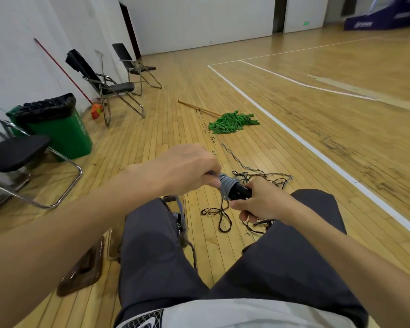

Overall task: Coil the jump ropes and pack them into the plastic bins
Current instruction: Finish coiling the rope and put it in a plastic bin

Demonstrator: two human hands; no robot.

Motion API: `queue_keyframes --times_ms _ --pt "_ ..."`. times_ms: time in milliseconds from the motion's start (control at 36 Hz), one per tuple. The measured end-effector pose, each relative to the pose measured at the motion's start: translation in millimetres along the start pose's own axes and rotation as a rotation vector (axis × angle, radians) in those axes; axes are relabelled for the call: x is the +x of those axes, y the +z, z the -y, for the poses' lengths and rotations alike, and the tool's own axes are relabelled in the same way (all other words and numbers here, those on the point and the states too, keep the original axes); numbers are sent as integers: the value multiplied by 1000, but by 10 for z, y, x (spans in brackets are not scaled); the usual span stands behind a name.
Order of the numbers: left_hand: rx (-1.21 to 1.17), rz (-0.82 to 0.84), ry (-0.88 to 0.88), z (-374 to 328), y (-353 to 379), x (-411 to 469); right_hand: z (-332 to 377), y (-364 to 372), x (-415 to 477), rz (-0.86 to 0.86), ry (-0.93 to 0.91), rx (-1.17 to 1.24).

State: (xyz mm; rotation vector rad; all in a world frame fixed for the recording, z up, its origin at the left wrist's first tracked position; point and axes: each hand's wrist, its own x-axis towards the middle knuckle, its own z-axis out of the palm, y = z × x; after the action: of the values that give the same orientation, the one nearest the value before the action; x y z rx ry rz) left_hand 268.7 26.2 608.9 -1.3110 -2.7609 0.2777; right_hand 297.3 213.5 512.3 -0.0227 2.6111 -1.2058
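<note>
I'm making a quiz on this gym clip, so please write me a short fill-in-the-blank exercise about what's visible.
1. The right hand holds the black ____ wrapped with grey rope.
2. The mop lying on the floor has a ____ head.
3. The green bin is lined with a ____ bag.

Missing words: handles; green; black

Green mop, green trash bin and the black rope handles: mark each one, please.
green mop (232,121), head view, on the cloth strands.
green trash bin (66,136), head view, on its front wall.
black rope handles (240,192), head view, on the exposed end.
</note>
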Motion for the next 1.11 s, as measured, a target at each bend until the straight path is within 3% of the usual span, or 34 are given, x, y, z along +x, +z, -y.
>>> queue_keyframes --times_ms 333,750,972,1111 --pt "-121 -50 189 -18 -102 126 221 71 -181 175 -36 -177" --pt "-74 23 122 38 -81 204 362 37 -343 245 -132 -512" --pt "-362 33 9 123 -6 152 352 -56 -433 395 -271 -407" --pt "-609 52 -35 172 29 93 341 -39 -484 438 -385 -193"
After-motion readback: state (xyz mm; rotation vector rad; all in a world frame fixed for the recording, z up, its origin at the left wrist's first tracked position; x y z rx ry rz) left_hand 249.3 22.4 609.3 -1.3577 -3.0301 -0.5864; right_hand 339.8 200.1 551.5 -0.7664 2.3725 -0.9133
